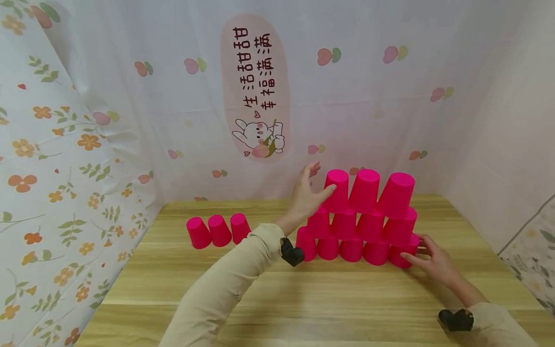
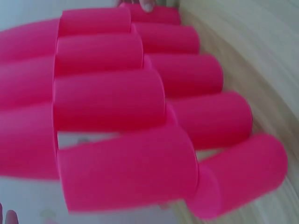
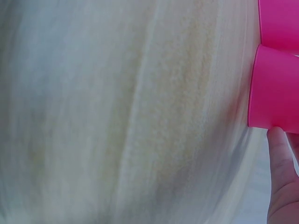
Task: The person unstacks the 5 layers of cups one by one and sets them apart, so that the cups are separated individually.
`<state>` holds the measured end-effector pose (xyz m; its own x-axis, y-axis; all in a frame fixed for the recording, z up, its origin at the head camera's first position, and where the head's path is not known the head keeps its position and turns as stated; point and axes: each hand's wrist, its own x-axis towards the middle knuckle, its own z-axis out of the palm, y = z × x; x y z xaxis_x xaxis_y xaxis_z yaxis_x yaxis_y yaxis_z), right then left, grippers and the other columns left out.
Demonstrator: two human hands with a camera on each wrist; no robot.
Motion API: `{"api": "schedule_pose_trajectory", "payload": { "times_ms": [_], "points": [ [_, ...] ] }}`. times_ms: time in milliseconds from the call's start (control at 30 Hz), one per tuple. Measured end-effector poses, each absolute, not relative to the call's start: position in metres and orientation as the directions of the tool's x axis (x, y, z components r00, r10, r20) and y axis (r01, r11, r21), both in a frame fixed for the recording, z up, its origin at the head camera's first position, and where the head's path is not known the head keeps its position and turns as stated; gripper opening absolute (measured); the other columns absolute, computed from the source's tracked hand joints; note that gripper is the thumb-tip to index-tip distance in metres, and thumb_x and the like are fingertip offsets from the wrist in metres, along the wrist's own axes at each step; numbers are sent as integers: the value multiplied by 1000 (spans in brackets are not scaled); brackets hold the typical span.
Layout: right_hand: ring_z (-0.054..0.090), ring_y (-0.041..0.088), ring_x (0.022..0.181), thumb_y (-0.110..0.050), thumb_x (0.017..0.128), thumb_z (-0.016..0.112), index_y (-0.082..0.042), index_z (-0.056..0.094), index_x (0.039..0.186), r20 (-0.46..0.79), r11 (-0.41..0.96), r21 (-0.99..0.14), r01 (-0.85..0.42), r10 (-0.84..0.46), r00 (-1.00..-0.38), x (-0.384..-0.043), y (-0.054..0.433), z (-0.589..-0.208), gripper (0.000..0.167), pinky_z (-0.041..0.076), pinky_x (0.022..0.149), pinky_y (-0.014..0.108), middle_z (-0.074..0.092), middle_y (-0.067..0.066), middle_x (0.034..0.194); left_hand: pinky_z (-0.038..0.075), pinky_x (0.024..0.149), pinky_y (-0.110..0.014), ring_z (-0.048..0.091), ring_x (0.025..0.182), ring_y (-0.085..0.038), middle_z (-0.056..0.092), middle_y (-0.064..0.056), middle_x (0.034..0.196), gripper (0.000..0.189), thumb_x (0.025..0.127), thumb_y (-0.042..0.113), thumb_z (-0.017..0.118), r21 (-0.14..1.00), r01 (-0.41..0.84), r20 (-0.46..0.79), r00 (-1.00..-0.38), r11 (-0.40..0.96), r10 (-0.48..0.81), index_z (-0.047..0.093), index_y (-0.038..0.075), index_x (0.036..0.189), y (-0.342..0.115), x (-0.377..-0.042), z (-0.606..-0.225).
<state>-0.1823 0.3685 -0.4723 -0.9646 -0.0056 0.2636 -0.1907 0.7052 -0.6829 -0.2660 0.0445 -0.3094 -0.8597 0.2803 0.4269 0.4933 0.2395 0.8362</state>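
Observation:
Bright pink cups stand upside down in a three-row stack on the wooden table, with three along the top and several in each lower row. My left hand (image 1: 307,196) is beside the top row's left cup (image 1: 336,190), fingers extended and thumb overlapping that cup's edge; contact is unclear. Only its fingertips (image 2: 11,217) show in the left wrist view, apart from the cups. At the stack's lower right, my right hand (image 1: 438,265) holds the end cup (image 3: 275,91) of the bottom row, thumb in front and fingers behind.
Three more upside-down pink cups (image 1: 219,231) stand in a row at the left of the wooden table (image 1: 329,308). Behind it hangs a printed curtain (image 1: 191,111) with a rabbit picture; a flowered curtain (image 1: 65,159) is on the left.

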Motion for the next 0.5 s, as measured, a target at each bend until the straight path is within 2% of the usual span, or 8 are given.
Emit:
{"api": "schedule_pose_trajectory", "payload": {
  "times_ms": [167,267,400,500],
  "points": [
    [56,42,88,-18,78,68,-1,42,118,277,706,-679,-201,-7,-961,-183,369,-473,51,46,63,20,52,20,107,44,85,-27,43,110,-16,43,-3,124,66,78,14,66,856,474,393,-856,207,336,30,10,133,61,-260,-314],
    [56,41,88,-19,77,69,-1,43,118,285,711,-672,-206,-9,-958,-183,368,-473,51,47,63,21,52,18,105,46,77,-22,46,105,-15,43,-2,121,68,76,11,67,872,445,368,-871,203,327,29,14,133,67,-258,-320],
    [57,38,86,-18,77,69,-1,43,117,296,713,-669,-213,-7,-955,-182,367,-474,51,48,63,21,52,15,104,45,77,-22,46,104,-14,42,-1,122,69,77,7,66,868,451,381,-874,209,302,28,17,133,70,-257,-325],
    [59,29,83,-17,76,70,-1,44,116,304,713,-668,-215,-2,-953,-182,368,-474,50,48,63,20,53,9,103,45,78,-22,45,105,-13,42,-1,122,68,77,6,66,859,467,398,-868,212,298,28,17,133,71,-257,-328]
  ]
}}
